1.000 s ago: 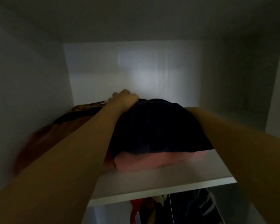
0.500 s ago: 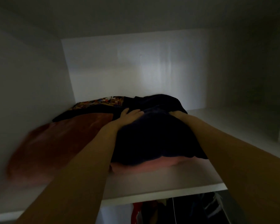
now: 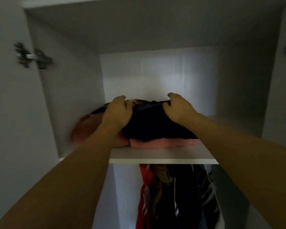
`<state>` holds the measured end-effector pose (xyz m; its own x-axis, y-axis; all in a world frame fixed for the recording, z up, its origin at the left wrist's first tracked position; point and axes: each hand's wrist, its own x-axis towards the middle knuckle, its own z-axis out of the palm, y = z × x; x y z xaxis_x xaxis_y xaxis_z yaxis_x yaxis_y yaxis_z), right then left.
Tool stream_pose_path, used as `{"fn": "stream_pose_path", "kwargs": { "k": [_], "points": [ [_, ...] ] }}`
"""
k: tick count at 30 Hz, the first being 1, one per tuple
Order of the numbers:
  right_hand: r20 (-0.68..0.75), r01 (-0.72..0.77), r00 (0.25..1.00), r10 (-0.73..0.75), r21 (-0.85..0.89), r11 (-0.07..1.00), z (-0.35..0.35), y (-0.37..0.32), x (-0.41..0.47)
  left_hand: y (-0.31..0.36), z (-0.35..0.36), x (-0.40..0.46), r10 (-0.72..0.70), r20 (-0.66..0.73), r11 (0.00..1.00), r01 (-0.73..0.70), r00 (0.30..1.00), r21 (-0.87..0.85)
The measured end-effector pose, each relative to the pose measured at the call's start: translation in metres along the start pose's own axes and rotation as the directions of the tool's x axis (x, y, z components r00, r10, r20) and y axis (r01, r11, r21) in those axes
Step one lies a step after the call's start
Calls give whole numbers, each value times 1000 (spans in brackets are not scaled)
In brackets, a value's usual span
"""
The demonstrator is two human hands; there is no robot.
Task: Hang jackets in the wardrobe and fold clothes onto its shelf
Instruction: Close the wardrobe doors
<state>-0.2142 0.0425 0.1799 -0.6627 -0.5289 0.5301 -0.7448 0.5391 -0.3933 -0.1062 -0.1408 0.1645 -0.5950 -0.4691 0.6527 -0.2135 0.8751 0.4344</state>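
A folded dark navy garment (image 3: 155, 126) lies on top of a folded pink garment (image 3: 163, 143) on the white wardrobe shelf (image 3: 163, 157). My left hand (image 3: 118, 111) rests on the dark garment's left side, fingers bent over its far edge. My right hand (image 3: 178, 107) pinches the dark fabric at its far right edge. To the left lie a reddish-pink folded cloth (image 3: 84, 128) and a dark patterned cloth (image 3: 102, 107), partly hidden behind my left hand.
Below the shelf hang several jackets (image 3: 175, 195), among them a red one (image 3: 144, 192) with white stripes. Door hinges (image 3: 34, 57) sit on the left wall and at the right edge. Bare shelf lies to the right of the stack.
The camera has pulled back and down, so the shelf's front edge and the hanging jackets show. Both hands have slid to the far edge of the dark garment.
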Motion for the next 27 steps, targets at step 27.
{"fn": "stream_pose_path", "kwargs": {
  "k": [27],
  "points": [
    [-162,818,200,-966,-515,256,38,-412,-224,-107,-335,-379,-74,-531,928,254,844,273]
  ]
}}
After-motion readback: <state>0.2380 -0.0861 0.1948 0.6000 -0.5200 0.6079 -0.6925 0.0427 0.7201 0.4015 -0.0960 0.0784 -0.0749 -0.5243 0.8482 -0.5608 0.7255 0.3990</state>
